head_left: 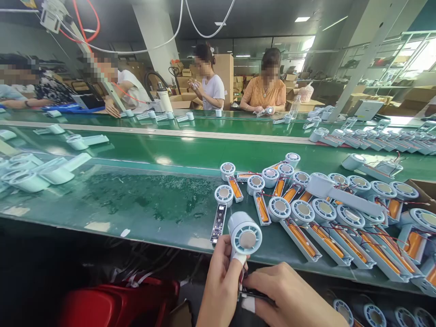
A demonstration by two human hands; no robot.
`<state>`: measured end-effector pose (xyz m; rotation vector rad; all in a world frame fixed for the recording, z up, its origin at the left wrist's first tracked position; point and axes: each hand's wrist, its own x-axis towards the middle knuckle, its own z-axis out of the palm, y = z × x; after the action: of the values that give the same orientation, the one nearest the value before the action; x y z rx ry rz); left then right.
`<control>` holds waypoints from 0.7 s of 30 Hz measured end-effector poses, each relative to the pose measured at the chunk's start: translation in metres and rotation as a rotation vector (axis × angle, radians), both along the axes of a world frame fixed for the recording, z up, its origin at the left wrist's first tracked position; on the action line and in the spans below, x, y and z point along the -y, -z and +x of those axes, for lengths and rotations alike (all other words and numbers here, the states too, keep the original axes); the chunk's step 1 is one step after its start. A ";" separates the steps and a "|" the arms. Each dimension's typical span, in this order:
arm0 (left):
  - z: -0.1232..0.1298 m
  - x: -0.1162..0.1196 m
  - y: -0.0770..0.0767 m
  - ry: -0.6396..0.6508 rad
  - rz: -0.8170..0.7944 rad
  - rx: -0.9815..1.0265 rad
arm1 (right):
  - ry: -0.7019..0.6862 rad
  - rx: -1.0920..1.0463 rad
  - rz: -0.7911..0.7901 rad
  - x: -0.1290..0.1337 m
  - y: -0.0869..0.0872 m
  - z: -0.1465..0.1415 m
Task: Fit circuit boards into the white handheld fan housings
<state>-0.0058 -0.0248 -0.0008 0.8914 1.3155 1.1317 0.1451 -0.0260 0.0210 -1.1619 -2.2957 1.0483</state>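
Observation:
My left hand (pixel 223 277) is closed around the handle of a pale blue handheld fan (pixel 243 231), its round vented head and grey metal disc facing me. Beside it, my right hand (pixel 286 290) pinches a dark strip like a circuit board (pixel 257 294) at the open handle, where thin wires show. White tape wraps one right fingertip. Just beyond my hands lies another fan (pixel 224 194) with a black circuit board (pixel 218 222) showing in its handle. To the right, many similar fans (pixel 303 210) lie in rows with orange batteries and red wires exposed.
A green conveyor belt (pixel 163 147) runs across behind the bench (pixel 136 200). More pale blue fan parts (pixel 30 175) are piled at left. Several co-workers sit across the belt, one in an orange top (pixel 264 91). A red stool (pixel 119 299) stands below the bench.

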 end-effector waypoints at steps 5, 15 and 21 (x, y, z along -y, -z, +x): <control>0.000 -0.003 -0.001 0.099 -0.105 0.271 | 0.109 -0.336 -0.287 0.002 0.014 -0.012; 0.002 0.004 0.002 0.152 0.028 0.306 | 0.461 -0.668 -0.582 0.009 0.041 -0.014; 0.009 0.006 0.004 0.130 0.013 0.106 | 0.546 -0.686 -0.624 0.010 0.045 -0.011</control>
<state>0.0031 -0.0312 -0.0044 0.9008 1.1485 1.0724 0.1346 -0.0359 -0.0236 -1.2605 -1.0687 1.6421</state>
